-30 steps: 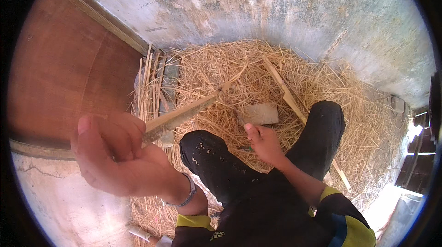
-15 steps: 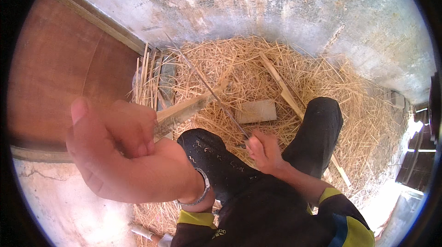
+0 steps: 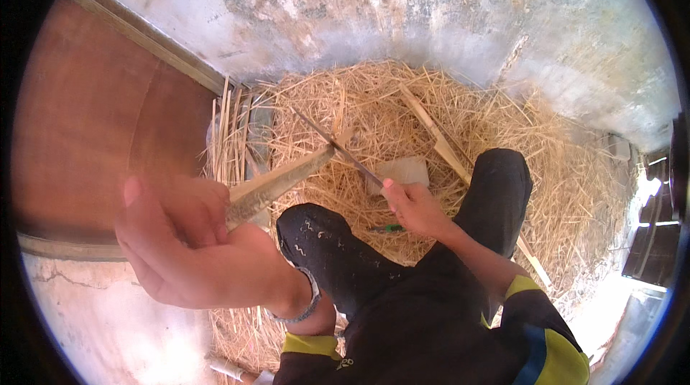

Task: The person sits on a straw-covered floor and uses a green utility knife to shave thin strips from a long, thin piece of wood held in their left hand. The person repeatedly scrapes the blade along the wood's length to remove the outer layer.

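My left hand (image 3: pixel 201 248), a bracelet at its wrist, is raised close to the camera. Its fingers are closed around one end of a split bamboo piece (image 3: pixel 284 178), which points away to the right. My right hand (image 3: pixel 417 209) grips a long thin-bladed knife (image 3: pixel 353 160), seen almost edge-on. The blade crosses the bamboo close to its far end and appears to touch it. The knife's handle is mostly hidden in my fist. Below my right hand, a small green-handled tool (image 3: pixel 392 228) lies on the straw.
Straw and shavings (image 3: pixel 374 105) cover the floor before my bent knees. A pale block (image 3: pixel 406 169) lies beyond my right hand, with another split bamboo piece (image 3: pixel 435 130) beside it. Thin strips (image 3: pixel 226 123) stand by the brown door panel (image 3: pixel 100 112). A stained wall (image 3: pixel 431 11) closes the far side.
My right hand has moved up and slightly right with the knife, uncovering the green-handled tool. The blade's tip has come down and right. My left hand and the bamboo have shifted slightly.
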Tool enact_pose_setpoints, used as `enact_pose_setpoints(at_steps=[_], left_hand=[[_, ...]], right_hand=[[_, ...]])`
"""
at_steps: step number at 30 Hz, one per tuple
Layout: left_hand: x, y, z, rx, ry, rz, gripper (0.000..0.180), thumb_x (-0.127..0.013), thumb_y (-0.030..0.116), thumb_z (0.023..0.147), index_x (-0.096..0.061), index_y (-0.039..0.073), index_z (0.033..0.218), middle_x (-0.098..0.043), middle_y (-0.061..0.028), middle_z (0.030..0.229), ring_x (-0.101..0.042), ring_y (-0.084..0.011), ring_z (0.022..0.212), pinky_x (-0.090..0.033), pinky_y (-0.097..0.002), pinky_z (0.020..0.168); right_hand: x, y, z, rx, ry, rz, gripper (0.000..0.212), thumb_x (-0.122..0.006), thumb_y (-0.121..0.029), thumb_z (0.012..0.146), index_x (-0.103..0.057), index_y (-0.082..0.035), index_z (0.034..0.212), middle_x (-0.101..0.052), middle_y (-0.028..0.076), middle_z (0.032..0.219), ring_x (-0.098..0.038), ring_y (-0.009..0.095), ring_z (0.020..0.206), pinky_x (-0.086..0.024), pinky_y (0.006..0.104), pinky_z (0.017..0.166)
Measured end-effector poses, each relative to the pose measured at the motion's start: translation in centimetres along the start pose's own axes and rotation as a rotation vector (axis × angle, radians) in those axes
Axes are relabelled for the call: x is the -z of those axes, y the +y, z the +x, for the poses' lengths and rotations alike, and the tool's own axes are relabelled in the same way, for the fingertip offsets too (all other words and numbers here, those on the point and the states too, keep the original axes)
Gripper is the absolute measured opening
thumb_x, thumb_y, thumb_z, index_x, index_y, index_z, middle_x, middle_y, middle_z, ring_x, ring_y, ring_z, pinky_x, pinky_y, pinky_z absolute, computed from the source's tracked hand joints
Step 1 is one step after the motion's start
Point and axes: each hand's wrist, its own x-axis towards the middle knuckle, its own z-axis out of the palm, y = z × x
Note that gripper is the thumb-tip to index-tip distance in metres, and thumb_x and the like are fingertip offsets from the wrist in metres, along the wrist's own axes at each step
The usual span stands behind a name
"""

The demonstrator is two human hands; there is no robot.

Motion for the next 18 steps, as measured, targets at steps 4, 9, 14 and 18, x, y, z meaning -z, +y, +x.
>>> enact_pose_setpoints(at_steps=[4, 9, 14, 18], left_hand=[[0.7, -0.2, 0.3, -0.010, -0.006, 0.010, 0.034, -0.055, 0.014, 0.090, -0.045, 0.009, 0.058, -0.024, 0.0024, 0.050, -0.019, -0.0057, 0.044, -0.020, -0.0240, 0.042], [-0.1, -0.4, 0.3, -0.038, -0.009, 0.051, 0.033, -0.055, 0.015, 0.089, -0.045, 0.008, 0.059, -0.024, 0.0027, 0.050, -0.019, -0.0055, 0.044, -0.020, -0.0235, 0.043], [1.3, -0.1, -0.2, 0.007, -0.040, 0.066, 0.032, -0.053, 0.016, 0.090, -0.045, 0.008, 0.060, -0.024, 0.0025, 0.050, -0.019, -0.0055, 0.044, -0.019, -0.0222, 0.043], [2.2, -0.8, 1.2, -0.023, -0.101, 0.060, 0.037, -0.051, 0.019, 0.091, -0.040, 0.011, 0.057, -0.023, 0.0029, 0.049, -0.019, -0.0055, 0.043, -0.018, -0.0226, 0.043]], right_hand=[[-0.4, -1.5, -1.7, 0.348, 0.026, -0.019, 0.054, -0.041, -0.045, 0.097, -0.052, 0.003, 0.075, -0.050, 0.015, 0.060, -0.049, 0.027, 0.054, -0.038, 0.0429, 0.055], [-1.6, 3.6, 1.2, 0.236, 0.111, -0.075, 0.054, -0.042, -0.045, 0.098, -0.050, 0.000, 0.069, -0.042, 0.005, 0.051, -0.042, 0.015, 0.047, -0.037, 0.0340, 0.048], [-1.2, 2.1, -0.1, 0.274, 0.207, -0.243, 0.053, -0.044, -0.041, 0.097, -0.048, 0.002, 0.068, -0.042, 0.013, 0.053, -0.045, 0.027, 0.048, -0.039, 0.0397, 0.051], [-1.7, -0.6, -1.8, 0.420, 0.097, -0.172, 0.043, -0.047, -0.038, 0.095, -0.056, 0.002, 0.080, -0.052, 0.020, 0.060, -0.052, 0.038, 0.053, -0.042, 0.0424, 0.054]])
